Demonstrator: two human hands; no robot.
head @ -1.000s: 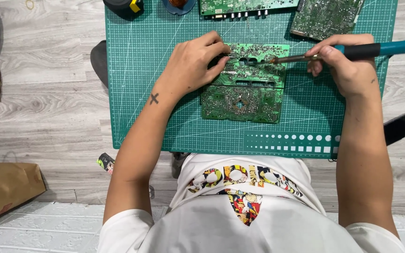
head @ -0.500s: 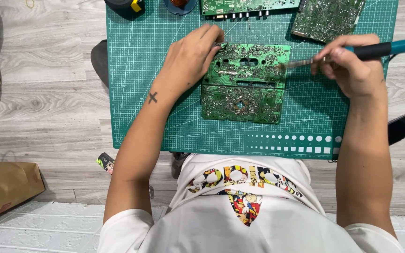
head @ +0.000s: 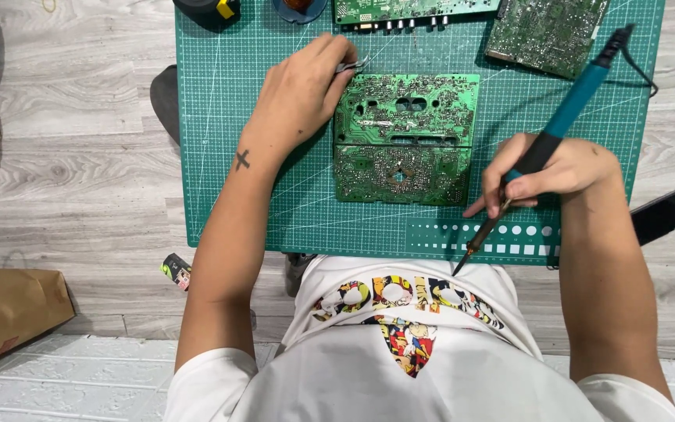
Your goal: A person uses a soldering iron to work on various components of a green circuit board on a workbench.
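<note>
While the green circuit board (head: 405,139) lies flat near the middle of the green cutting mat (head: 220,195), solder side up, it is not touched by the iron. A soldering iron (head: 544,148) with a teal and black handle is held pen-fashion in the right hand (head: 544,176), whose fingers are closed round the grip; the metal tip is pointed down past the mat's near edge, well clear of the board. A pair of metal tweezers (head: 351,66) is pinched in the left hand (head: 300,95), fingers curled shut, just beside the board's far left corner.

The step in hand is judged to be a pause between joints, with the iron withdrawn. For the next move, the tip would need to be brought back over the board and set on a single joint, while the tweezers are steadied on the part concerned.

The board is rectangular, with cut-out slots in its far half and dense, glinting solder points throughout. The mat is matt and printed with a fine pale grid. Two further circuit boards (head: 548,31) lie at the mat's far edge. The mat rests on grey wood-grain flooring (head: 72,156); a dark phone (head: 666,215) lies beyond its right edge.
</note>
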